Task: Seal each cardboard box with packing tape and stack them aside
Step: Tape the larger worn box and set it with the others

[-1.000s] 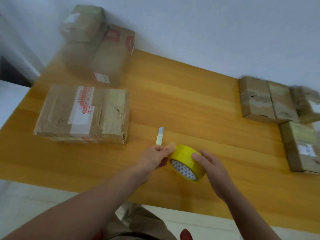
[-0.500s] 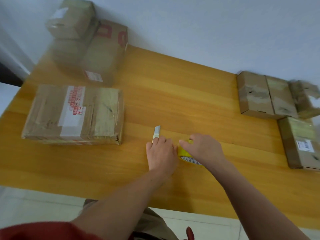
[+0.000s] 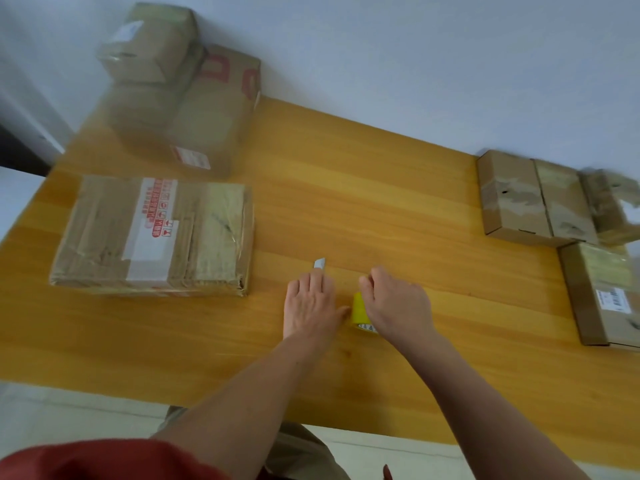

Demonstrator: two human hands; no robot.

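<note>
A yellow roll of packing tape (image 3: 360, 309) stands on edge on the wooden table (image 3: 381, 188), near the front middle. My right hand (image 3: 394, 303) covers it from the right, fingers curled over its top. My left hand (image 3: 311, 306) lies flat on the table just left of the roll, with straight fingers over a small grey cutter blade (image 3: 319, 263) whose tip sticks out beyond them. A wide flat cardboard box (image 3: 152, 233) with a white and red label lies to the left, clear of both hands.
At the back left a large box (image 3: 214, 109) carries a smaller box (image 3: 149, 43). Several small boxes sit at the right: a flat pair (image 3: 533, 199), a crumpled one (image 3: 613, 209) and one with a label (image 3: 602, 292). The table's front edge runs below my forearms.
The tape roll came down from tilted in both hands to standing on the table. My left hand let go of it and flattened over the cutter blade. My right hand moved over the roll.
</note>
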